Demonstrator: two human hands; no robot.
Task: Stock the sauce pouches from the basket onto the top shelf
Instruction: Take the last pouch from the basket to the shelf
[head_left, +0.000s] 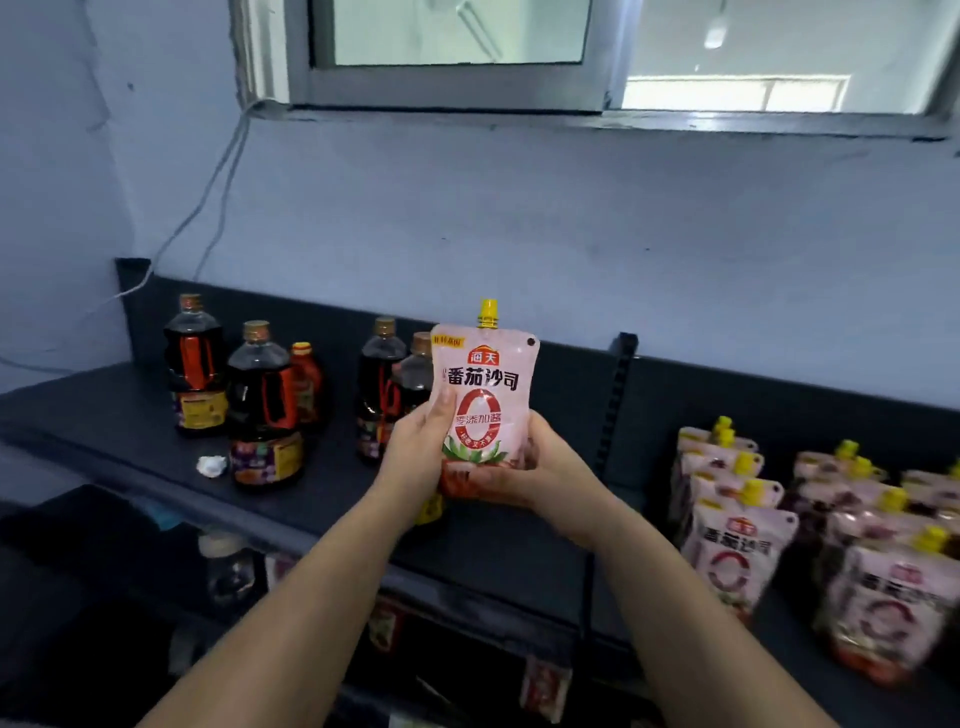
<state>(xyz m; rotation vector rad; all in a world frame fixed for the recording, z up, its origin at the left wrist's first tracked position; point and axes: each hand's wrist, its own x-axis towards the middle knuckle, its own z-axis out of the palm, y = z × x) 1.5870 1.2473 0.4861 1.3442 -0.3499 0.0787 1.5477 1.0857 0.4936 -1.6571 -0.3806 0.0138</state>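
Observation:
A pink sauce pouch (485, 384) with a yellow spout cap stands upright in both my hands above the dark top shelf (498, 540). My left hand (421, 457) grips its left edge, thumb on the front. My right hand (540, 478) curls under and around its bottom right. On the right of the shelf stand rows of stocked pouches (737, 545) of the same kind. The basket is out of sight.
Dark sauce bottles (262, 410) stand on the left of the shelf, more bottles (384, 384) right behind the held pouch. A small white crumpled scrap (212, 465) lies near the shelf's front. A black upright post (615, 400) splits the shelf back. Lower shelves hold goods below.

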